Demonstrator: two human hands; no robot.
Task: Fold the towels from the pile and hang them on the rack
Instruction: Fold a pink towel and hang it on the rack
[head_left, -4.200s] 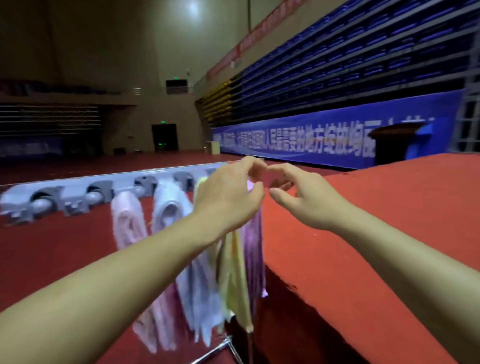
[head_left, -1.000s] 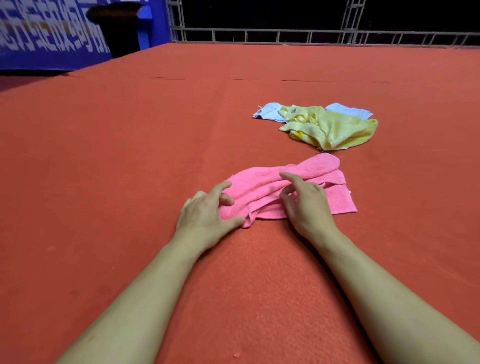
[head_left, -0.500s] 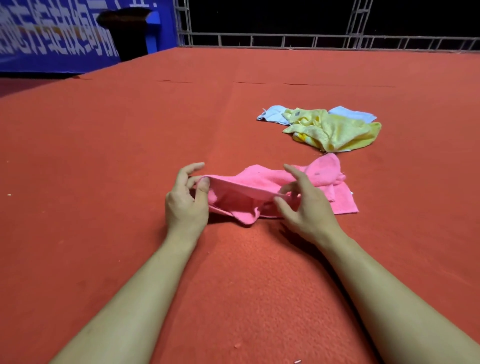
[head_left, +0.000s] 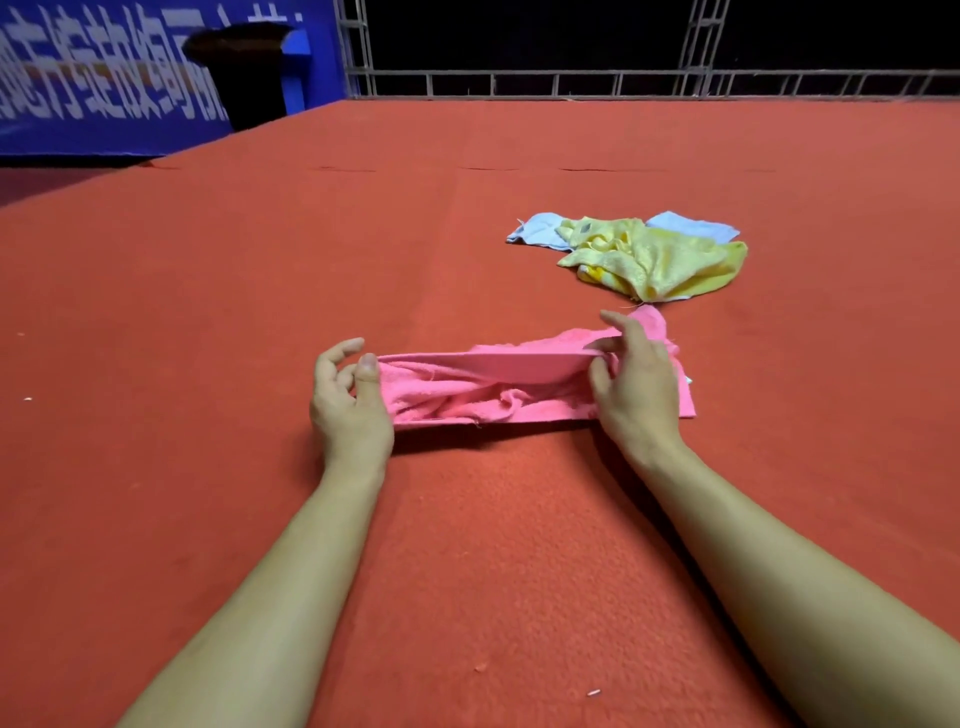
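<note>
With the left hand (head_left: 349, 402) and right hand (head_left: 636, 387) each pinching an end of the pink towel (head_left: 493, 387) stretched over the worktop (head_left: 260, 270), the step in hand appeared to be folding, and the next move called for laying the raised edge flat.

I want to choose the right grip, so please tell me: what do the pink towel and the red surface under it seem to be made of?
Pink towel: probably soft terry cloth, matte; it has a fuzzy nap, limp wrinkles and a frayed edge. Red surface: looks like felt-like carpet, matte, with a fine grainy texture and faint seams.

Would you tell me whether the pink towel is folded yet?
Not yet: the pink towel is bunched and wrinkled, its top edge pinched taut between the left hand and right hand.
</note>
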